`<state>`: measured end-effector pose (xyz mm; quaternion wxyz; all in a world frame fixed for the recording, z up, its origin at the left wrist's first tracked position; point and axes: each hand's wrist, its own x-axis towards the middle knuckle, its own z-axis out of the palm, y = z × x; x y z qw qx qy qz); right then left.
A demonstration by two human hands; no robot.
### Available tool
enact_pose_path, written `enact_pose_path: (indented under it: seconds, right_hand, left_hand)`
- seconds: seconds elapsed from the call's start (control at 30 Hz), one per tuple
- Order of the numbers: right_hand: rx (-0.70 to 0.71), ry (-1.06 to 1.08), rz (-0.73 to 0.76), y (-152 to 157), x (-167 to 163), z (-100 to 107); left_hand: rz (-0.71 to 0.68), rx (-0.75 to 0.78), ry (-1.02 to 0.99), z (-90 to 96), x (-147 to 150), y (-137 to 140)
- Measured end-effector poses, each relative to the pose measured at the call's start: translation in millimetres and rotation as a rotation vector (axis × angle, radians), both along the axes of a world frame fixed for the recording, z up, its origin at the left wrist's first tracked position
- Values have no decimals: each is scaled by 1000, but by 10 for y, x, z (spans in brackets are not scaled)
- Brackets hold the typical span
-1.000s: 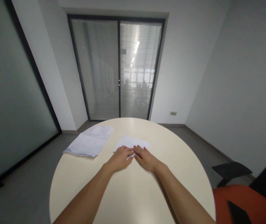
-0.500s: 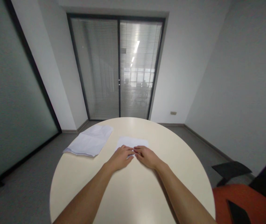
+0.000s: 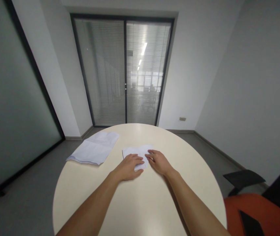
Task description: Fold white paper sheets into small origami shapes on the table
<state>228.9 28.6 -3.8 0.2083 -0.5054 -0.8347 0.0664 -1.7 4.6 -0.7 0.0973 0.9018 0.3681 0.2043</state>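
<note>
A small white sheet of paper [image 3: 138, 150] lies on the round cream table [image 3: 135, 206], partly covered by my hands. Across its near left part rests my left hand [image 3: 130, 166], palm down with the fingers stretched over the paper and the thumb apart. My right hand [image 3: 160, 162] is at the sheet's right edge, its fingertips touching the paper and its fingers slightly apart. A small gap separates the two hands. The sheet's near right part is hidden under the fingers.
A stack of larger, creased white sheets [image 3: 96, 147] lies at the table's left edge, a little over the rim. An orange chair [image 3: 260, 209] with black armrests stands at the right. Beyond the table are a glazed door [image 3: 125, 72] with blinds and white walls.
My hands have drawn apart, the right one shifting right and the left one slightly toward me. The small sheet is turned a little, and more of its left edge shows.
</note>
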Motion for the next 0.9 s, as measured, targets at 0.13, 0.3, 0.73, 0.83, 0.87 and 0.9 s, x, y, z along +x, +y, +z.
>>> enact_pose_path:
  seconds: [0.13, 0.3, 0.73, 0.83, 0.87, 0.9]
  right_hand:
    - [-27, 27, 118, -61, -68, 37]
    - [-87, 23, 160, -79, -57, 52]
    - [-146, 29, 64, -48, 20, 31]
    - [-140, 38, 61, -47, 21, 32]
    - [-139, 42, 61, -49, 19, 35]
    - [-139, 44, 60, -52, 16, 40]
  left_hand:
    - [59, 19, 17, -7, -10, 2]
    - [49, -8, 50, -6, -59, 9]
    - [-17, -33, -46, 53, -79, -12]
    - [53, -42, -86, 75, -60, -20]
    - [87, -48, -99, 85, -52, -20]
    - [123, -55, -109, 95, -45, -19]
